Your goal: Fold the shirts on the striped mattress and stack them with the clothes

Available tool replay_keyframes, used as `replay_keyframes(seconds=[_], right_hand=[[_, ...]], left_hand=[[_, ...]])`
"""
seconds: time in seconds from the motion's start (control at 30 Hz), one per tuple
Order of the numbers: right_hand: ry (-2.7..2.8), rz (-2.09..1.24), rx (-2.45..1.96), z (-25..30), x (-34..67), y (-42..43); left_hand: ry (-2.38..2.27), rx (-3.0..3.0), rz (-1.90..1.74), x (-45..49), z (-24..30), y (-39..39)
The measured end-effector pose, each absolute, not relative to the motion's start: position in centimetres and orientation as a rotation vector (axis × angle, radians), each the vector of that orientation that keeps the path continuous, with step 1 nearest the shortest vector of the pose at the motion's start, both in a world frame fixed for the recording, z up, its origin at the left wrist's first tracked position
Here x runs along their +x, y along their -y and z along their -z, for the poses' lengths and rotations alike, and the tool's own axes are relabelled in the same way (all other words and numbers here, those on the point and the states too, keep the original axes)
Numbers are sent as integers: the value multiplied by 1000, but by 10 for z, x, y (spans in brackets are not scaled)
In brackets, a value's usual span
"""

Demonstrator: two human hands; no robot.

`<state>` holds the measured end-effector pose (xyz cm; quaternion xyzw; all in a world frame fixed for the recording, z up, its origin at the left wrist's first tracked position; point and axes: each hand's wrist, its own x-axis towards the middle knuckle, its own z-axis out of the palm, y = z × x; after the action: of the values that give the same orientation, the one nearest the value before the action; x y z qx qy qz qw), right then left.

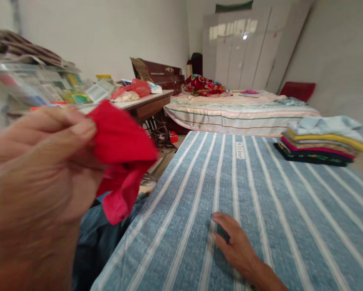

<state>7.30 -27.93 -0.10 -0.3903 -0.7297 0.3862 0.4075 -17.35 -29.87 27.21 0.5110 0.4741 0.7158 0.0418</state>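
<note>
Bedroom shot, with a blue-and-white striped bed sheet (290, 210) filling the lower right. The left hand (39, 173) is up close at 9 o'clock, thumb and fingers pinching a crumpled red fabric piece (121, 153) that sticks out toward 3 o'clock and droops to 6. The right hand (234, 244) lies flat on the sheet at 5 o'clock, fingers loose, holding nothing, well apart from the fabric. A stack of folded colourful clothes (321, 141) sits at 2 o'clock.

Striped mattress (260, 194) open toward 12 o'clock, folded clothes stack (323, 141) blocks 2 o'clock, cluttered desk (148, 104) at 10 o'clock.
</note>
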Motion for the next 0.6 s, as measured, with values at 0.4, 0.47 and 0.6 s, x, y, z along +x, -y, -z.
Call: replay_keyframes(seconds=[0.4,0.47,0.6], right_hand=[[563,-1516,-983,-1,177,277],[512,-1576,-973,-2,178,281],[474,-1583,-963,-11,173,280]], left_hand=[[-1672,2219,-730,-84,-175,246],[-1674,2358,-546,-81,-150,236],[-1660,2407,-205,-70,-112,226]])
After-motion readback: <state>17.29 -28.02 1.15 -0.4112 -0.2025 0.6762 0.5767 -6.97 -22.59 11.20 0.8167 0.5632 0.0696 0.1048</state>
